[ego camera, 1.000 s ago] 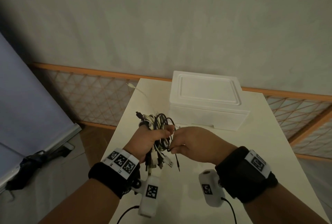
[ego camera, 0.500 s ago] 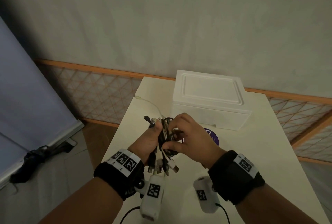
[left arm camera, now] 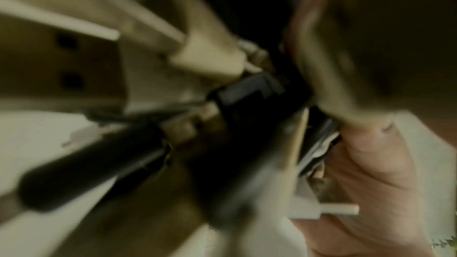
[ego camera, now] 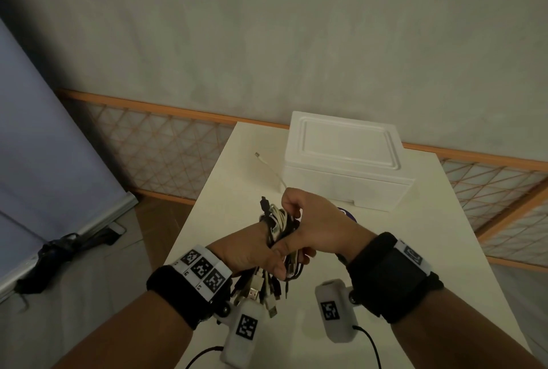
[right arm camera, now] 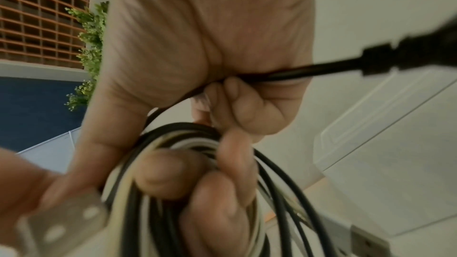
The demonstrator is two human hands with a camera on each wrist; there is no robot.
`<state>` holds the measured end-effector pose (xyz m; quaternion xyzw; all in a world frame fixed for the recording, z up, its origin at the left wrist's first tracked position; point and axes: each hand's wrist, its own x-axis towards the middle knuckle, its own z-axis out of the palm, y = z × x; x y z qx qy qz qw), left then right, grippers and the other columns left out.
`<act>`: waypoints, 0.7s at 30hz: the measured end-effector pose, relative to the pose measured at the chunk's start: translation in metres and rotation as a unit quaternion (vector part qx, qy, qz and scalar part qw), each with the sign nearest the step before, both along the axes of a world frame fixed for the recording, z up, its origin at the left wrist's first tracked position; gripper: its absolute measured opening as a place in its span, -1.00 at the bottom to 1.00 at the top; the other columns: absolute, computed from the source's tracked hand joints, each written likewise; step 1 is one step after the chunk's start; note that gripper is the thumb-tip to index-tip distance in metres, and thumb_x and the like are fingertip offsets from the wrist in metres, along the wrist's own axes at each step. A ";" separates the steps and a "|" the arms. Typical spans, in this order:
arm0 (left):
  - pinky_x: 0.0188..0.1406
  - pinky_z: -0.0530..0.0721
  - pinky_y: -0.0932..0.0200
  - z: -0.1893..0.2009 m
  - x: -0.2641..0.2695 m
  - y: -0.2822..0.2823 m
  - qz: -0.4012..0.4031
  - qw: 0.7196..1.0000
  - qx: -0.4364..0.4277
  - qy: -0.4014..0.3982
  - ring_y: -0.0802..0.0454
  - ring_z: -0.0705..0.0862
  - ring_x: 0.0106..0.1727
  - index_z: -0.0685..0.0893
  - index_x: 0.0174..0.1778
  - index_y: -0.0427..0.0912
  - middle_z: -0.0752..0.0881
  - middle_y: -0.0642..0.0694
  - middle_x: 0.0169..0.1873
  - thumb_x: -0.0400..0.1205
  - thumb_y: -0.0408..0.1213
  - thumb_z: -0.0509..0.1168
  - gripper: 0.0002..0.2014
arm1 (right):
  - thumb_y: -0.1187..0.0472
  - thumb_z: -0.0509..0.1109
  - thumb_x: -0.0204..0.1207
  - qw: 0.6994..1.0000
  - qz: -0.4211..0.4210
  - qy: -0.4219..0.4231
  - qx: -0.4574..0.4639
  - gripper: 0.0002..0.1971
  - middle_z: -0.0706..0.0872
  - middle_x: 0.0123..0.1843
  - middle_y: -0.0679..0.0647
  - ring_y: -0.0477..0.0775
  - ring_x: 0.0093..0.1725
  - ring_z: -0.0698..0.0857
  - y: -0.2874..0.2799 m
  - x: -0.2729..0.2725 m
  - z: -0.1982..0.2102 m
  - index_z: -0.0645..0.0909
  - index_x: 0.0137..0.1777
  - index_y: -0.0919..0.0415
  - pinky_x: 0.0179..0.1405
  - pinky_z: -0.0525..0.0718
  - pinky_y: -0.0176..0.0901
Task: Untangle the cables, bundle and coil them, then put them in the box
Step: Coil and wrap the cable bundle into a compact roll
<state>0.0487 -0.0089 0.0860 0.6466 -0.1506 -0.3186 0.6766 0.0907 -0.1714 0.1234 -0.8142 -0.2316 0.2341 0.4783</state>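
Note:
My left hand [ego camera: 268, 256] grips a bundle of black and white cables [ego camera: 277, 220] above the table's near left part. Several plug ends [ego camera: 261, 291] hang below its fist. My right hand [ego camera: 296, 211] sits over the top of the bundle, fingers curled round a black cable [right arm camera: 296, 71] in the right wrist view. A white cable [ego camera: 271, 168] trails from the hands across the table toward the far left. The white foam box [ego camera: 344, 161] stands behind the hands, with its lid on. The left wrist view is blurred and shows only plugs [left arm camera: 86, 163] close up.
The white table [ego camera: 444, 250] has a left edge close to the hands, with floor below. A purple round thing [ego camera: 348, 214] lies partly hidden behind my right wrist. A wooden lattice railing [ego camera: 166, 143] runs along the wall behind the table.
My right hand has moved from the bundle's right side up and over its top, carrying a black cable with it. The left hand keeps its grip on the bundle.

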 end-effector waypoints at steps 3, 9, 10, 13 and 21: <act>-0.26 0.66 0.45 -0.004 0.003 0.001 0.010 1.000 0.023 -0.013 0.36 0.75 -0.25 0.55 0.08 -0.09 0.80 0.25 -0.28 0.43 -0.82 0.29 -0.47 | 0.22 0.75 0.02 1.000 -0.009 0.009 0.012 -0.39 0.53 -0.37 0.19 0.23 -0.51 0.59 0.001 -0.002 0.002 0.28 -0.25 0.14 -0.54 0.52 -0.01; 0.01 0.67 0.24 0.000 0.003 -0.010 0.076 0.995 0.028 -0.064 0.04 0.72 -0.08 0.67 -0.03 -0.48 0.74 -0.16 -0.19 0.29 -0.30 0.53 -0.58 | 0.21 0.68 0.07 0.999 -0.022 -0.030 -0.015 -0.47 0.43 -0.33 0.04 0.02 -0.33 0.40 -0.001 0.006 -0.003 0.28 -0.32 0.06 -0.33 0.39 -0.05; -0.04 0.66 0.28 -0.001 0.004 -0.013 0.087 0.993 0.029 -0.070 0.09 0.71 -0.12 0.67 -0.06 -0.48 0.74 -0.06 -0.24 0.31 -0.35 0.51 -0.64 | 0.21 0.66 0.08 0.999 -0.017 -0.027 -0.014 -0.49 0.43 -0.32 0.05 0.02 -0.32 0.39 -0.003 0.008 -0.003 0.28 -0.32 0.07 -0.31 0.39 -0.04; -0.20 0.59 0.37 -0.004 0.010 -0.021 0.093 0.990 0.045 -0.099 0.23 0.65 -0.26 0.63 -0.28 -0.19 0.68 0.17 -0.39 0.38 -0.47 0.40 -0.88 | 0.19 0.60 0.09 1.000 -0.009 -0.012 0.004 -0.53 0.44 -0.29 0.07 0.02 -0.29 0.42 -0.010 0.012 -0.005 0.28 -0.31 0.08 -0.28 0.42 -0.02; -0.12 0.65 0.10 -0.008 0.031 -0.030 0.087 0.987 0.076 -0.112 0.04 0.68 -0.21 0.65 -0.23 -0.23 0.70 -0.06 -0.30 0.38 -0.45 0.43 -0.89 | 0.35 0.56 0.32 0.999 0.010 0.006 0.051 -0.64 0.53 -0.19 0.11 -0.01 -0.28 0.53 -0.030 0.018 -0.008 0.36 -0.15 0.22 -0.22 0.58 0.05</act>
